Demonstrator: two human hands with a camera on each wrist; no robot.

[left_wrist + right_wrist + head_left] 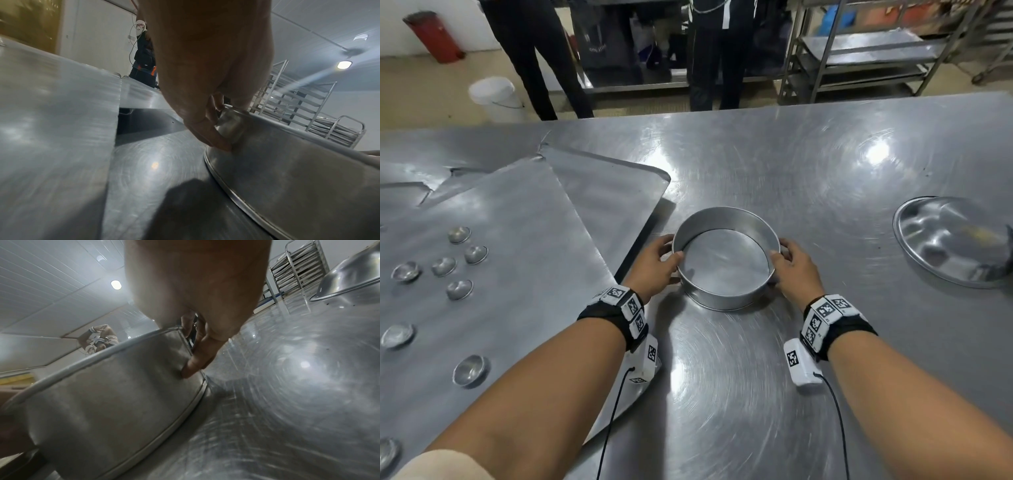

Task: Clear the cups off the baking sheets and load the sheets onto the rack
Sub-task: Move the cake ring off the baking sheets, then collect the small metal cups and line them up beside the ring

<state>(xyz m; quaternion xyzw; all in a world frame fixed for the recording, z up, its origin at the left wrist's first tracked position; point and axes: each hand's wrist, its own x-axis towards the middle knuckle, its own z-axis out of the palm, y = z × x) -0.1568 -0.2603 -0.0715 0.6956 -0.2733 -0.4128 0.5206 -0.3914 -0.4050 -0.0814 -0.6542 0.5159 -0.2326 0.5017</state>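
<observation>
The person's left hand (pixel 654 267) and right hand (pixel 796 269) are gripping opposite sides of a round, straight-walled metal cake pan (pixel 726 291), thumbs hooking over its rim, fingers curling against its outer wall. The pan is sitting on the steel table (pixel 808 178). Left of the pan, small shiny metal cups (pixel 459 235) are lying scattered on overlapping flat grey baking sheets (pixel 524 240).

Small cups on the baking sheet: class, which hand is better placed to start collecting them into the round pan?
Probably the left hand: it grips the round pan on the side beside the baking sheet holding the cups.
</observation>
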